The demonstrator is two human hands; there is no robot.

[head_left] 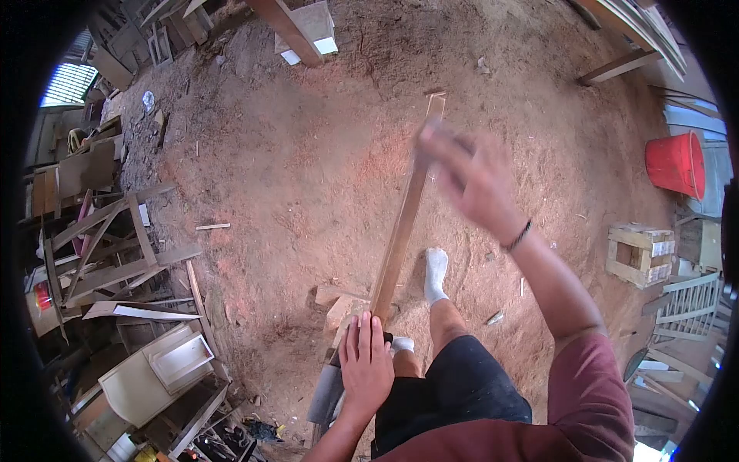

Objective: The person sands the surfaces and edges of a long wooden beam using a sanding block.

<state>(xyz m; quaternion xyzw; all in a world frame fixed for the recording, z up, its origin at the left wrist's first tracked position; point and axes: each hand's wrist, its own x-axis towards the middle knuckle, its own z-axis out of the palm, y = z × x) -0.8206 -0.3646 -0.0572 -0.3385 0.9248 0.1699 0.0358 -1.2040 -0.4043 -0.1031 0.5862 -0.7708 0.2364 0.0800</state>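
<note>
A long, narrow wooden board (pixel 401 231) runs away from me, its far end reaching out over the dirt floor. My left hand (pixel 366 362) lies flat on its near end, fingers stretched forward and close together. Beneath that end is a support with a dark grey part (pixel 326 396), mostly hidden by my hand and the board. Near the far end, my right hand (pixel 477 173) is over or against the board, smeared by motion. A dark patch shows among its fingers, and whether it holds anything cannot be made out. A dark band circles the right wrist.
Wooden frames (pixel 108 246) and a pale drawer-like box (pixel 182 359) are heaped on the left. To the right are a red bucket (pixel 674 165), a small wooden crate (pixel 640 256) and a slatted piece (pixel 687 306). A wooden post (pixel 286 31) stands ahead beside a white-edged box (pixel 317 29).
</note>
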